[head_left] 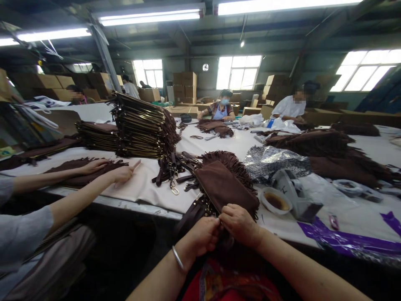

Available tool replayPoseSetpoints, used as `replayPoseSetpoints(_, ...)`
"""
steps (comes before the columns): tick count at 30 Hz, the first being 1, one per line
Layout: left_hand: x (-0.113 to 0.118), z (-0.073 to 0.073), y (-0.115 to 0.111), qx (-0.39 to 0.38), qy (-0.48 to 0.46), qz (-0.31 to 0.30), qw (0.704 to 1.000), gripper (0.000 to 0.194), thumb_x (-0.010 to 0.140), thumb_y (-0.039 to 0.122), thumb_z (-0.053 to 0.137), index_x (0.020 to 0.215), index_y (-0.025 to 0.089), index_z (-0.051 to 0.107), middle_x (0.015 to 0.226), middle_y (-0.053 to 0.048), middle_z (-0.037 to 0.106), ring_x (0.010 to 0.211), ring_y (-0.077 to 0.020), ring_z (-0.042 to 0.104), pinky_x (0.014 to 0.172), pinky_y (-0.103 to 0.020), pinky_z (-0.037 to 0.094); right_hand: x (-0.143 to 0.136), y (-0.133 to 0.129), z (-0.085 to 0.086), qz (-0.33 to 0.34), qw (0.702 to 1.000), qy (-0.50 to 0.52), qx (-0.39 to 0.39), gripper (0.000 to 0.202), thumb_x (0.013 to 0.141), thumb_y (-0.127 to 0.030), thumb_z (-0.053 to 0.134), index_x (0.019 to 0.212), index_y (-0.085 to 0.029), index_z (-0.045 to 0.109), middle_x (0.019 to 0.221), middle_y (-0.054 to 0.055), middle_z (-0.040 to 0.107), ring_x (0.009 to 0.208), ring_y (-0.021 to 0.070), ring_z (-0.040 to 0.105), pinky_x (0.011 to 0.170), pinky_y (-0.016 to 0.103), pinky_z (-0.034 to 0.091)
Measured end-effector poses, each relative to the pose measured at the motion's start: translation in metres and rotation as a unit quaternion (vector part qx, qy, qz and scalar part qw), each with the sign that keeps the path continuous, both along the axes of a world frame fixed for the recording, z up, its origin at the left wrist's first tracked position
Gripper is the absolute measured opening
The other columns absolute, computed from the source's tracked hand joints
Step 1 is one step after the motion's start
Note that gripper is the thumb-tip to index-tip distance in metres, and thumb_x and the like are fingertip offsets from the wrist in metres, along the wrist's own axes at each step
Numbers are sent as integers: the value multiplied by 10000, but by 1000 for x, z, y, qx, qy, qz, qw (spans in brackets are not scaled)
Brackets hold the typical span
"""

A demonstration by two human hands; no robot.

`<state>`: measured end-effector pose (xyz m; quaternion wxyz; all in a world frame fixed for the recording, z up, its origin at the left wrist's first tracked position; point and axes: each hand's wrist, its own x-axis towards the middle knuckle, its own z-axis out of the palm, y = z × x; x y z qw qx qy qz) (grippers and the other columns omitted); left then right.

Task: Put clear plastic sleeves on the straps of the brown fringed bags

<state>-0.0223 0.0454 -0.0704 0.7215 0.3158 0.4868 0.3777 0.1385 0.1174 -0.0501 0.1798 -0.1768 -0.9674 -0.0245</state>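
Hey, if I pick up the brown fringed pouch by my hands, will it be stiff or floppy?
The brown pouch will probably sag, since it looks soft and matte. Its fringe, cut into loose strips, would likely dangle. It seems unlikely to roll, being flat.

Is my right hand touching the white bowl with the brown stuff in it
Apart: the head view shows pale tabletop between your right hand, at the brown pouch, and the white bowl.
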Motion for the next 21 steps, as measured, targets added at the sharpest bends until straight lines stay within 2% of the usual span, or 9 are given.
replayPoseSetpoints(3,0,-5,0,-68,-166,-7,984,260,856,425,537,798,177,488,574,97,272,405,-37,148,381,-154,78,5,-2,-1,4,1000,26,-4,216,921,-172,487,732,-185,592,760,33,578,730,173,466,687,311,354)
replayPoseSetpoints(6,5,-11,-2,-104,-231,19,967,228,857,377,548,801,162,498,555,106,255,390,-28,137,373,-133,65,10,-5,-2,0,1000,18,-26,207,931,-175,463,786,-186,611,791,41,592,754,180,471,709,323,360)
replayPoseSetpoints(10,15,-16,-2,-139,-196,82,967,206,822,346,532,731,169,476,516,110,261,372,-28,142,365,-136,71,22,-16,-1,1,999,-4,-49,215,910,-179,493,1068,-190,638,957,76,638,878,212,517,785,357,393)
replayPoseSetpoints(14,23,-17,-4,-95,-86,121,984,214,731,361,573,692,191,450,511,105,289,378,-35,164,366,-166,78,49,-26,4,-1,998,31,-52,351,885,-138,508,1211,-218,609,1182,101,630,1073,241,536,912,392,421)
replayPoseSetpoints(16,27,-18,-5,-59,-38,127,989,235,710,388,589,701,199,450,511,108,284,382,-37,165,369,-175,83,73,-22,9,-43,994,96,-39,360,884,-120,498,1204,-231,620,1192,92,638,1107,238,548,955,399,431)
replayPoseSetpoints(18,30,-18,-6,-28,0,129,991,271,716,434,596,711,208,446,505,114,269,381,-37,160,372,-177,85,106,-8,16,-122,975,187,-20,316,873,-143,526,1151,-227,651,1145,91,659,1092,234,576,972,397,445)
replayPoseSetpoints(20,32,-21,-5,-5,35,130,991,333,720,501,603,705,214,435,495,116,261,374,-35,163,372,-175,93,147,15,26,-232,932,277,-5,255,855,-207,565,1083,-207,679,1114,99,669,1063,238,602,971,386,458)
replayPoseSetpoints(21,33,-23,-4,3,51,128,990,377,706,544,611,690,216,426,488,116,255,369,-35,166,370,-176,99,169,29,31,-300,901,314,-3,244,848,-244,569,1054,-191,689,1100,106,674,1037,241,616,955,378,466)
